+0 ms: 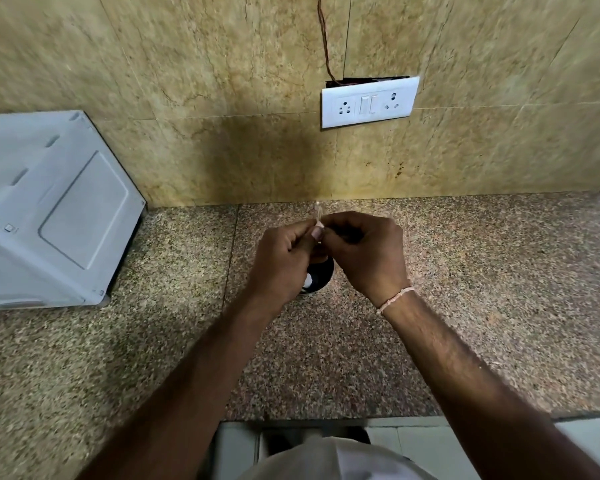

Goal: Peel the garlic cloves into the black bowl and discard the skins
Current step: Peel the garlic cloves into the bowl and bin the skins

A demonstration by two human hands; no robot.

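Above black bowl (321,277) at surface (465,271) centre: left hand (284,258), right hand (364,251), each grip pinched garlic clove (318,226); socket plate (369,102) at 12 o'clock.

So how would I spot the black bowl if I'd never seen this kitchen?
Start at the white switchboard on the wall and drop straight down to the speckled granite counter. The black bowl sits there, mostly hidden beneath the two hands; it is the only dark, round thing, with something white inside.
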